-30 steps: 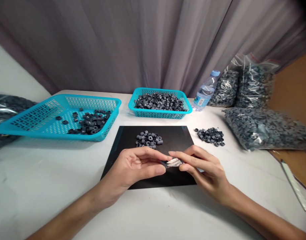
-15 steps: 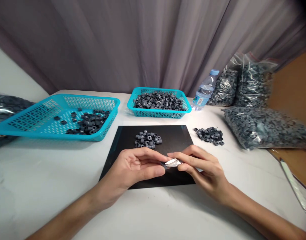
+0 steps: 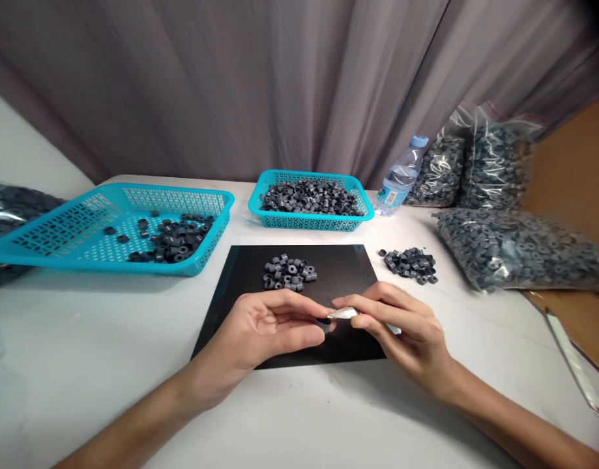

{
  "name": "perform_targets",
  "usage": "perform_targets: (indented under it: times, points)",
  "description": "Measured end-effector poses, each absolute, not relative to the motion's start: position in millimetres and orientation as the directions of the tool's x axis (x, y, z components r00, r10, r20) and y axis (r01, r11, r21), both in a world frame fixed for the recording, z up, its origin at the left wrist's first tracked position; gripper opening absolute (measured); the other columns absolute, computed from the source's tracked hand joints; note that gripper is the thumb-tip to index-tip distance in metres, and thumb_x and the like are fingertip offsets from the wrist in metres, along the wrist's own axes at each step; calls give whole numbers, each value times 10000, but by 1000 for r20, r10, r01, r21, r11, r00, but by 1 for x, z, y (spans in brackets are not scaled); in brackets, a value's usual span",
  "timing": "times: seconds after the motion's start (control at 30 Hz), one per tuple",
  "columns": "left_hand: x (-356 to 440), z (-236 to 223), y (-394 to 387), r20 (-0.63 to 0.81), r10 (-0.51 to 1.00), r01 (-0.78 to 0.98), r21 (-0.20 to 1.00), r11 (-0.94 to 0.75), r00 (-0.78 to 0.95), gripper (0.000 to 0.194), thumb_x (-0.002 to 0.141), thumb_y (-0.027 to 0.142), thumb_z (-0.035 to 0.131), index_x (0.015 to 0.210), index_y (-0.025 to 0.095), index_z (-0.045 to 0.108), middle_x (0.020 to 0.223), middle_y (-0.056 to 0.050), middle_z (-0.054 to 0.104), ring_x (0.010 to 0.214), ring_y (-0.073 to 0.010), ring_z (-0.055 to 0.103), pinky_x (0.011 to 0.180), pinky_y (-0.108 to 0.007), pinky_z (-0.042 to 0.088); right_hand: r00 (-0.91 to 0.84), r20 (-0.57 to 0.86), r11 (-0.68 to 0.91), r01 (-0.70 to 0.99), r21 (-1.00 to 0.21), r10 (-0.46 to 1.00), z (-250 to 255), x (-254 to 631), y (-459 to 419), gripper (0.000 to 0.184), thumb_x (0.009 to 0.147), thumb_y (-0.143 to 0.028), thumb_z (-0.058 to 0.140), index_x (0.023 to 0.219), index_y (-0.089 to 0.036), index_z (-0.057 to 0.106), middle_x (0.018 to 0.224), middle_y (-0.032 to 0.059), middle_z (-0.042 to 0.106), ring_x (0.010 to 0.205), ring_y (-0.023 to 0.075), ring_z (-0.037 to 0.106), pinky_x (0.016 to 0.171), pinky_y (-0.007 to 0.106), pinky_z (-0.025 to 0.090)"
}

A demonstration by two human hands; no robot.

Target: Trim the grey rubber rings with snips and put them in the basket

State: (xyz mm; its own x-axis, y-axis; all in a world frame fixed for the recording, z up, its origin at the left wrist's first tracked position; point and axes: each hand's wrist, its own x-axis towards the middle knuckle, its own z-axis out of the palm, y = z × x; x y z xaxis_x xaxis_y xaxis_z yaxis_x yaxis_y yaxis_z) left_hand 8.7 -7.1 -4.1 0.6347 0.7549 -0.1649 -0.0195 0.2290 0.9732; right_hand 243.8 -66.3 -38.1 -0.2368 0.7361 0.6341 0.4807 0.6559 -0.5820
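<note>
Over the black mat (image 3: 343, 260), my left hand (image 3: 260, 329) pinches a dark grey plastic ring (image 3: 323, 324) between thumb and fingers. My right hand (image 3: 407, 326) is closed on a small knife-like tool (image 3: 345, 313) with a pointed, silvery-white tip. That tip touches or lies just at the ring's upper edge; I cannot tell which. A pale end of the tool shows below the right palm, and its middle is hidden by fingers. Beyond my hands, a pile of grey rings (image 3: 289, 272) lies on the mat. Another pile (image 3: 410, 264) lies on the white table to the right.
At the left stands a blue basket (image 3: 216, 225) with some rings, and at the back a smaller blue basket (image 3: 309, 223) full of them. A water bottle (image 3: 401, 179) and bags of rings (image 3: 519, 251) are at the right, near a long wrapped white tool (image 3: 573, 361).
The silvery tip has turned and drawn slightly up and right, and more of the ring shows below it. My left hand has barely moved.
</note>
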Motion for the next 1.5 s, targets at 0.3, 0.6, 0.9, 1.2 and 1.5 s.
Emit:
perform_targets:
  times: [0.3,0.6,0.9,1.2,1.5]
  points:
    - [9,1,-10,-160,744,-32,971,237,648,194,784,253,850,965,200,809,1045,-76,812,1019,-230,751,897,-285,586,-302,603,665,475,-576,738,-39,248,-65,375,1006,-147,582,1363,-239,652,913,55,633,768,166,598,650,302,496]
    - [8,-4,-11,-165,732,-32,969,247,661,223,798,273,843,1005,203,798,1061,-66,805,1012,-204,745,915,-265,567,-311,602,669,471,-574,736,-40,248,-66,384,1010,-151,572,1375,-249,644,967,76,659,781,174,617,655,310,516]
    - [10,-1,-10,-160,735,-49,966,254,659,170,802,237,842,963,200,803,1039,-63,813,1015,-199,751,910,-252,575,-290,626,679,461,-571,724,-37,242,-67,353,1013,-164,583,1352,-226,662,876,49,633,747,156,598,632,287,497]
    - [10,-2,-10,-145,739,-74,964,255,658,151,803,200,839,951,213,812,1024,-46,819,1002,-178,756,899,-219,573,-291,642,689,478,-545,709,-35,242,-66,330,1017,-166,576,1331,-192,674,869,52,631,742,156,596,632,284,488]
    - [10,-3,-11,-155,752,-53,968,244,641,140,798,230,845,936,236,819,1048,-32,815,1001,-167,753,894,-208,571,-284,647,689,484,-539,707,-38,243,-67,323,992,-106,589,1287,-188,692,884,61,661,740,161,602,640,289,491]
